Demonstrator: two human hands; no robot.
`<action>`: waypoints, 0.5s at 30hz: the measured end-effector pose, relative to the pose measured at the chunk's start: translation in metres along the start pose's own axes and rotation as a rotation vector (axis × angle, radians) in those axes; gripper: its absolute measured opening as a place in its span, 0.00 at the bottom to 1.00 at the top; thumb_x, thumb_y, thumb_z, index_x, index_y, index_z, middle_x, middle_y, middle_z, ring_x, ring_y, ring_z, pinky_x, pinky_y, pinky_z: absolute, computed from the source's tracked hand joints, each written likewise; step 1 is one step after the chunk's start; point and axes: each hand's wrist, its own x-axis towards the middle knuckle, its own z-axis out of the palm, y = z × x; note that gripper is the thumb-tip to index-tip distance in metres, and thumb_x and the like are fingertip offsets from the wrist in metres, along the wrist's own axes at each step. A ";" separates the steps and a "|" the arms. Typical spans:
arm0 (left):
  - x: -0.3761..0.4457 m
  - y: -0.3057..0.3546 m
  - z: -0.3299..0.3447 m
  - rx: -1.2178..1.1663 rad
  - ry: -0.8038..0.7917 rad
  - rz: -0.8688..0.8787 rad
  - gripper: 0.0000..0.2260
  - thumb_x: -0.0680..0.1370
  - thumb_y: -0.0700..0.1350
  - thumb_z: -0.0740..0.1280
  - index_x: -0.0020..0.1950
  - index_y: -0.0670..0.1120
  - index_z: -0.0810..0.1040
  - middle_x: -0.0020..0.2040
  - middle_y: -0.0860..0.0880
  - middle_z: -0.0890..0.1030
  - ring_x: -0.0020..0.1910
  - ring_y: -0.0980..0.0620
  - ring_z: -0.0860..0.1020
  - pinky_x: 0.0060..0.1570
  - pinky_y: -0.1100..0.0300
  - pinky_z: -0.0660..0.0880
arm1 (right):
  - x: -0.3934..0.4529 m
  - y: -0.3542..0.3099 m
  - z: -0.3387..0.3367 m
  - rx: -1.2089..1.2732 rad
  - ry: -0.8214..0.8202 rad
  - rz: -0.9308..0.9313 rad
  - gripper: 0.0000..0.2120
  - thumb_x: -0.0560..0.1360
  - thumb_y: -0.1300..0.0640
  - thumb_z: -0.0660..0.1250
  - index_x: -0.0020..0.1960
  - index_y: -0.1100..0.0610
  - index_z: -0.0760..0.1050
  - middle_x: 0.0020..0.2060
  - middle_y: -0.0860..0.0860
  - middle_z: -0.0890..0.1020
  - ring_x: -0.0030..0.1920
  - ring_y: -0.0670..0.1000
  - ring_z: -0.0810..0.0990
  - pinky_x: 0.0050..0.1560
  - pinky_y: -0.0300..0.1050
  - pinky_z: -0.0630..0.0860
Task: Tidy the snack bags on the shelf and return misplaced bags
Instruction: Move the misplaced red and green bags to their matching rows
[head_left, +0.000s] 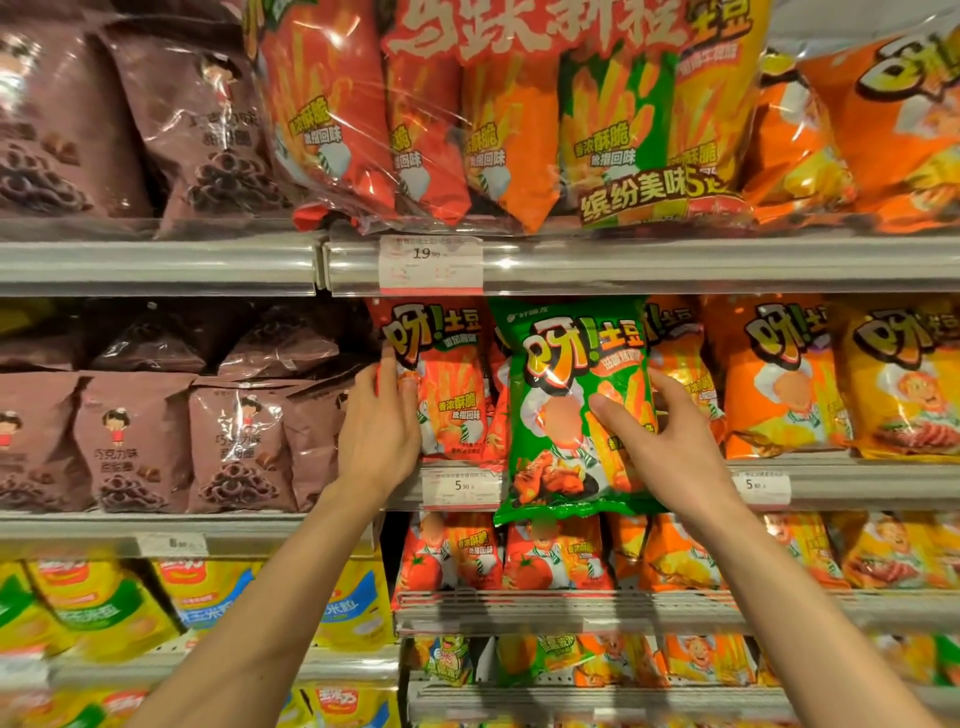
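Note:
A green snack bag (566, 364) hangs in front of the middle shelf, among red and orange bags. My right hand (660, 431) grips its right side, thumb across the front and fingers behind. The bag's lower edge overhangs the shelf rail. To its left stands a red bag (447, 384) of the same brand, upright at the end of its row. My left hand (379, 421) holds this red bag's left edge, thumb on the front. Orange bags (779, 374) and yellow bags (904, 384) fill the row to the right.
Brown chocolate-ring bags (234, 441) fill the shelves to the left. A large multi-pack (519, 114) sits on the upper shelf above a 19.90 price tag (430, 261). Lower shelves hold red tomato bags (467, 556), more green bags (540, 657), and yellow-blue bags (208, 597).

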 end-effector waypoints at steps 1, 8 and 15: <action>-0.001 0.000 -0.003 0.016 0.029 0.007 0.23 0.86 0.50 0.56 0.80 0.43 0.62 0.73 0.36 0.69 0.71 0.36 0.69 0.68 0.42 0.69 | -0.001 -0.001 0.000 -0.005 -0.002 -0.004 0.14 0.74 0.44 0.73 0.49 0.33 0.68 0.49 0.36 0.79 0.54 0.45 0.81 0.59 0.56 0.79; -0.003 0.008 0.003 0.303 0.007 0.286 0.26 0.85 0.56 0.52 0.80 0.46 0.64 0.79 0.39 0.64 0.81 0.37 0.56 0.78 0.39 0.56 | -0.003 -0.002 0.001 -0.018 0.015 0.012 0.21 0.74 0.42 0.73 0.62 0.39 0.68 0.52 0.36 0.78 0.58 0.47 0.80 0.61 0.53 0.77; -0.001 0.008 0.015 0.388 -0.017 0.218 0.28 0.85 0.59 0.46 0.83 0.51 0.55 0.84 0.39 0.50 0.83 0.38 0.44 0.81 0.40 0.44 | -0.005 0.004 -0.001 0.023 0.022 0.033 0.22 0.74 0.44 0.74 0.61 0.37 0.66 0.51 0.35 0.79 0.56 0.43 0.80 0.62 0.55 0.78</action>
